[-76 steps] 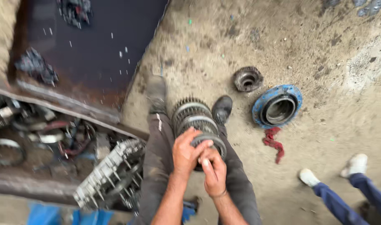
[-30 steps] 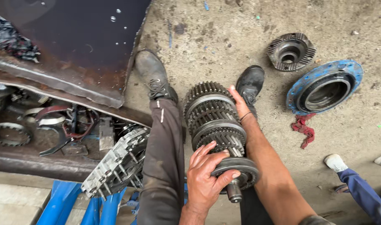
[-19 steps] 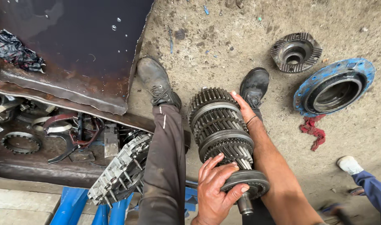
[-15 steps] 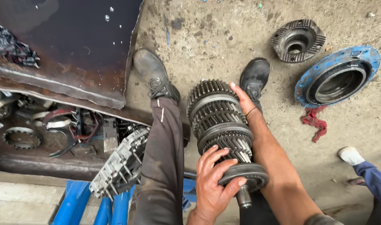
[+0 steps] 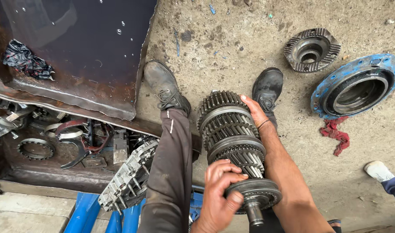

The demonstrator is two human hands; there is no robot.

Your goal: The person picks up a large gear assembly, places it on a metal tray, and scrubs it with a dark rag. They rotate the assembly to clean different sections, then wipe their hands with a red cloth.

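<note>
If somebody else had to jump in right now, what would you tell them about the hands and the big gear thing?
Left hand: gripping the ring gear at the near end of the gear shaft.
Right hand: flat against the shaft's far gears, steadying it.
The shaft stands between the person's legs, stub end towards the camera.
On the ground to the right: toothed hub, blue-rimmed housing, red rag.
Done: hub and housing lie apart.
Left: the ring gear sits on the shaft; whether loose or tight cannot be told.

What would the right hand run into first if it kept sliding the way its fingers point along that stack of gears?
The right hand points up the gear shaft. Past its fingertips lies bare dirt floor; the way looks free, though depth is hard to judge.
</note>
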